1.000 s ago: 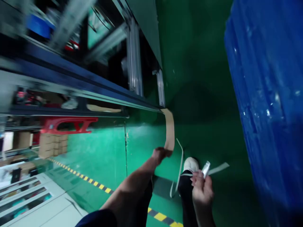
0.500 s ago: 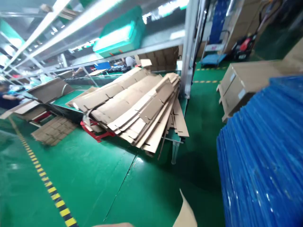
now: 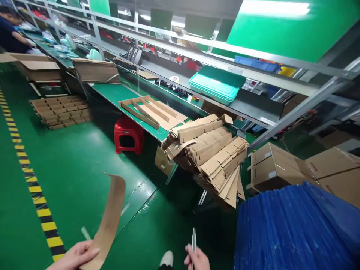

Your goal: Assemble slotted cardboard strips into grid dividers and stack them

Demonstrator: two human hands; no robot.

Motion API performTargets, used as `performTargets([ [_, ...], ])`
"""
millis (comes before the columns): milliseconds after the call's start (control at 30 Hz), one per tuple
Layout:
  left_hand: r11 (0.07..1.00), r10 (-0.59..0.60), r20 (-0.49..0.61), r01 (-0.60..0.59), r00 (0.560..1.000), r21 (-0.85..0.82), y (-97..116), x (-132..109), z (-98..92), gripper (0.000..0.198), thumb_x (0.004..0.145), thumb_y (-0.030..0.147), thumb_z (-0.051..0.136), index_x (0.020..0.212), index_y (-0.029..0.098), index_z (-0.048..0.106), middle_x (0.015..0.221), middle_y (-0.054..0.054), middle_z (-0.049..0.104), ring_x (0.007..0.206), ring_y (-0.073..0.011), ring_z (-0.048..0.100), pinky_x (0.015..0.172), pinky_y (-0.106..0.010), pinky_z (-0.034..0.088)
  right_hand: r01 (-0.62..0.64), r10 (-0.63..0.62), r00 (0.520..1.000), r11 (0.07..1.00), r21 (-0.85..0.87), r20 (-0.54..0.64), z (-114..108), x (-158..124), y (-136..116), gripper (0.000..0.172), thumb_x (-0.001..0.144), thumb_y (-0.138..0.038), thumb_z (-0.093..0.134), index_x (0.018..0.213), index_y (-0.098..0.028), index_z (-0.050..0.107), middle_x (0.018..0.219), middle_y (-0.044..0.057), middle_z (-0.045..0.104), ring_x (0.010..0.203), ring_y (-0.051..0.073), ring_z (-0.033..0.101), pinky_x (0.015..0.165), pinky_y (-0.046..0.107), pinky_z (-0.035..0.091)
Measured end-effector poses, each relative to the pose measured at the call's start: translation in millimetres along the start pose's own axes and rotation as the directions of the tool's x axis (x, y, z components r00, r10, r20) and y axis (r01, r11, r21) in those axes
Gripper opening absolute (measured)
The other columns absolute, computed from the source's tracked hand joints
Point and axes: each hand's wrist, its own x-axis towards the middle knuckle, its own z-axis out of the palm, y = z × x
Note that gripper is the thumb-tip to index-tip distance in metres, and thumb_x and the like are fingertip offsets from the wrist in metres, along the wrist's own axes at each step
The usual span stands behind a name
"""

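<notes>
My left hand (image 3: 81, 255) is closed on the lower end of a long, curved cardboard strip (image 3: 111, 213), which rises in front of me above the floor. A short pale, translucent piece (image 3: 86, 233) shows just beyond the left fingers; whether it is held is unclear. Lower right of centre, my right hand (image 3: 197, 258) is wrapped round a slim, pointed metal tool (image 3: 194, 238), tip upward; its exact kind is hard to make out. Ahead, a heap of slotted cardboard strips (image 3: 210, 150) lies on the near end of the green workbench (image 3: 109, 93), apart from both hands.
Partly assembled cardboard dividers (image 3: 149, 112) lie on the bench, with a red stool (image 3: 129, 135) below. Stacked divider grids (image 3: 60, 112) sit on the floor. Blue sheets (image 3: 281, 228) and cartons (image 3: 281, 165) stand at right. A person (image 3: 14, 33) is at far left.
The view has swung left, so the cardboard heap and blue stack sit further right and lower. Both hands, the full strip and the metal tool have come into sight.
</notes>
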Motion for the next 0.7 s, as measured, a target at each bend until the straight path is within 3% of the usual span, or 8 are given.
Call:
performTargets([
  [67, 0.998, 0.029, -0.092, -0.034, 0.995, -0.049, 20.1, 7.6, -17.7, 0.054, 0.050, 0.072, 0.069, 0.072, 0.023, 0.064, 0.078, -0.002, 0.070, 0.078, -0.0233, 0.065, 0.068, -0.028, 0.051, 0.071, -0.067, 0.994, 0.997, 0.044, -0.081, 31.4, 27.3, -42.2, 0.055, 0.061, -0.072, 0.063, 0.078, -0.020, 0.066, 0.039, -0.004, 0.047, 0.028, 0.009, 0.036, 0.032, 0.022, 0.023],
  [133, 0.996, 0.037, -0.173, -0.050, 0.984, -0.070, 47.0, 22.5, -24.2, 0.058, 0.048, 0.074, 0.069, 0.073, 0.022, 0.063, 0.078, -0.002, 0.070, 0.082, -0.0257, 0.066, 0.070, -0.030, 0.053, 0.230, -0.214, 0.958, 0.971, 0.064, -0.194, 63.7, 66.8, -97.0, 0.056, 0.061, -0.064, 0.068, 0.090, -0.016, 0.067, 0.042, -0.005, 0.049, 0.032, 0.009, 0.036, 0.034, 0.022, 0.025],
  [233, 0.998, 0.036, -0.278, -0.046, 0.960, -0.032, 87.6, 44.3, -30.7, 0.064, 0.042, 0.076, 0.070, 0.072, 0.020, 0.063, 0.075, -0.002, 0.070, 0.081, -0.0277, 0.066, 0.070, -0.032, 0.054, 0.439, -0.394, 0.841, 0.898, 0.042, -0.371, 114.1, 132.7, -177.7, 0.057, 0.057, -0.059, 0.073, 0.095, -0.016, 0.066, 0.073, 0.004, 0.067, 0.052, 0.014, 0.054, 0.045, 0.024, 0.040],
  [333, 0.997, 0.074, -0.361, -0.073, 0.929, 0.017, 116.5, 53.8, -46.1, 0.065, 0.045, 0.075, 0.069, 0.075, 0.018, 0.062, 0.077, -0.003, 0.070, 0.081, -0.0274, 0.066, 0.070, -0.032, 0.054, 0.442, -0.412, 0.738, 0.893, -0.077, -0.535, 157.6, 186.8, -227.5, 0.056, 0.054, -0.057, 0.075, 0.091, -0.016, 0.065, 0.089, 0.009, 0.069, 0.079, 0.022, 0.062, 0.065, 0.029, 0.048],
  [433, 0.987, 0.084, -0.412, -0.134, 0.907, -0.094, 135.5, 56.8, -64.2, 0.065, 0.053, 0.068, 0.072, 0.092, 0.018, 0.060, 0.091, -0.006, 0.070, 0.087, -0.0257, 0.066, 0.074, -0.031, 0.055, 0.391, -0.339, 0.718, 0.919, -0.050, -0.608, 184.6, 214.9, -239.8, 0.050, 0.060, -0.057, 0.072, 0.089, -0.016, 0.064, 0.084, 0.009, 0.069, 0.080, 0.024, 0.062, 0.072, 0.033, 0.049],
  [500, 0.972, 0.055, -0.483, -0.157, 0.874, -0.173, 147.3, 62.5, -69.9, 0.067, 0.064, 0.055, 0.073, 0.115, 0.018, 0.050, 0.103, -0.009, 0.068, 0.088, -0.0228, 0.067, 0.074, -0.030, 0.055, 0.439, -0.312, 0.724, 0.896, 0.062, -0.615, 192.9, 218.0, -234.6, 0.047, 0.064, -0.053, 0.070, 0.091, -0.016, 0.064, 0.085, 0.008, 0.069, 0.081, 0.022, 0.063, 0.072, 0.031, 0.050],
  [600, 0.994, 0.002, -0.575, -0.063, 0.818, -0.085, 170.2, 81.1, -63.0, 0.082, 0.079, 0.031, 0.062, 0.144, 0.023, 0.013, 0.113, -0.012, 0.064, 0.066, -0.0164, 0.068, 0.057, -0.026, 0.055, 0.479, -0.290, 0.749, 0.858, 0.184, -0.596, 195.9, 205.5, -222.4, 0.047, 0.065, -0.051, 0.070, 0.097, -0.016, 0.063, 0.085, 0.006, 0.070, 0.072, 0.018, 0.063, 0.058, 0.027, 0.050],
  [700, 0.993, 0.059, -0.473, -0.004, 0.879, 0.117, 201.6, 108.8, -41.6, 0.085, 0.082, 0.018, 0.054, 0.147, 0.029, 0.000, 0.112, -0.010, 0.065, 0.048, -0.0099, 0.062, 0.047, -0.020, 0.050, 0.435, -0.223, 0.768, 0.870, 0.232, -0.600, 196.4, 186.7, -217.0, 0.045, 0.063, -0.050, 0.071, 0.092, -0.018, 0.062, 0.072, 0.002, 0.067, 0.050, 0.013, 0.052, 0.041, 0.025, 0.041],
])
